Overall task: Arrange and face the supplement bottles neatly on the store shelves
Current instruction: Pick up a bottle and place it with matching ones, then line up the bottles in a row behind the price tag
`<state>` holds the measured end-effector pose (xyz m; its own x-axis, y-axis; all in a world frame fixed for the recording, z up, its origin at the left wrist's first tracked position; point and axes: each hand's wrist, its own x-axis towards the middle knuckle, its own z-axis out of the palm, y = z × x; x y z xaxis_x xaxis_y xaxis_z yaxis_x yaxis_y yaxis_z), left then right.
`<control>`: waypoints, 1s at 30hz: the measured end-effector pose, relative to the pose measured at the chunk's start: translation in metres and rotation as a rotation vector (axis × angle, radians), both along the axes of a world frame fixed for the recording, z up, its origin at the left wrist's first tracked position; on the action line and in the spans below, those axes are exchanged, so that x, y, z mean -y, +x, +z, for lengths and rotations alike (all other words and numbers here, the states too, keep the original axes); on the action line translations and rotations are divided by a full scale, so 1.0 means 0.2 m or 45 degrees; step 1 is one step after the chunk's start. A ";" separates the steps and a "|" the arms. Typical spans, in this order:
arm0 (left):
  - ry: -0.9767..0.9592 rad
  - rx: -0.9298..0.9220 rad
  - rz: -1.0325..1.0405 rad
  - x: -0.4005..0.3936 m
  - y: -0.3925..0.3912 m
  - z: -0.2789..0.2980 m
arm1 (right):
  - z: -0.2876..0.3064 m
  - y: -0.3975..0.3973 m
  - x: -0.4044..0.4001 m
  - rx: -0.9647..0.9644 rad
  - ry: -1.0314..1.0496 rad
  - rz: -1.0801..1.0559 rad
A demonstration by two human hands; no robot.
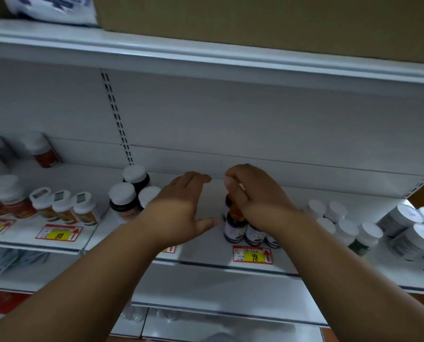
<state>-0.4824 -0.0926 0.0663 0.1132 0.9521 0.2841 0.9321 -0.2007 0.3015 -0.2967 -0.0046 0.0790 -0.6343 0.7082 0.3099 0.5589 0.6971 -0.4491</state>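
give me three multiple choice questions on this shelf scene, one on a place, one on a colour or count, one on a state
1. Where does the price tag reading 98 sit?
A. on the shelf's front edge, below the amber bottles
B. on the top shelf beside the cardboard box
C. on the back panel

2. What colour are the caps of the dark bottles next to the left hand?
A. red
B. white
C. black

3. What is the right hand doing?
A. hanging idle below the shelf
B. lying flat on the shelf
C. gripping the top of an amber bottle

Answers:
1 A, the red and yellow tag lies on the shelf lip under the purple-labelled amber bottles.
2 B, all three caps show white.
3 C, its fingers curl over the bottle's top, while the left hand is open with straight fingers.
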 end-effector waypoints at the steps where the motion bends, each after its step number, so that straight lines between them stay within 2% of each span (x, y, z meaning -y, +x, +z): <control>1: 0.021 -0.002 0.020 0.04 -0.06 0.01 | 0.02 -0.07 0.03 -0.018 0.010 0.000; 8: 0.073 0.101 0.121 0.38 -0.63 0.05 | 0.09 -0.64 0.23 -0.141 0.025 -0.006; 12: 0.055 0.176 0.077 0.49 -0.78 0.03 | 0.13 -0.77 0.24 -0.016 0.050 -0.056; 16: 0.018 0.249 -0.095 0.49 -0.70 0.02 | 0.18 -0.60 0.16 0.246 0.054 -0.340; 22: 0.027 0.297 -0.255 0.35 -0.47 -0.02 | 0.10 -0.38 0.22 0.091 0.072 -0.441; 25: -0.053 0.426 -0.306 0.30 -0.30 -0.08 | 0.09 -0.18 0.12 0.242 0.010 -0.537; 27: -0.119 0.554 -0.285 0.26 -0.17 -0.14 | 0.06 -0.08 0.02 0.363 -0.061 -0.518; 30: -0.154 0.736 -0.152 0.20 0.02 -0.25 | 0.00 -0.02 -0.11 0.391 -0.152 -0.319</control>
